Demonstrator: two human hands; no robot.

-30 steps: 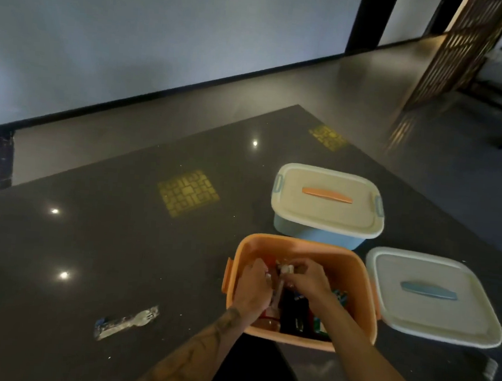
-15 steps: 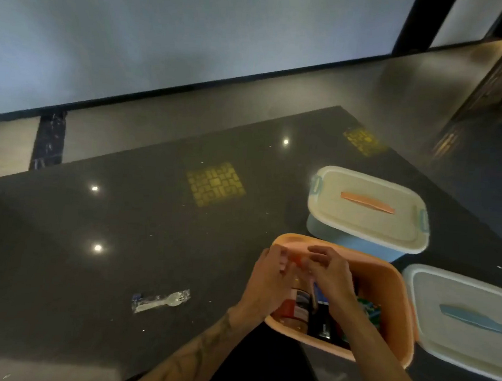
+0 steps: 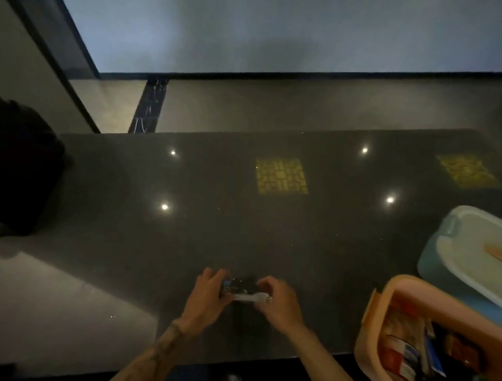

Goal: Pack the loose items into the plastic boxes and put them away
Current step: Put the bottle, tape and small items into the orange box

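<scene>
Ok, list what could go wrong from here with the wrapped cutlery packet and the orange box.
1. The left hand and the right hand pinch the ends of the wrapped cutlery packet, thin and flat on the glossy table; it may slip from the pinch.
2. The orange box looks crammed already, so the packet might sit proud and block a lid.
3. That box stands by the table's near edge; a hard push inside could nudge it off.
</scene>
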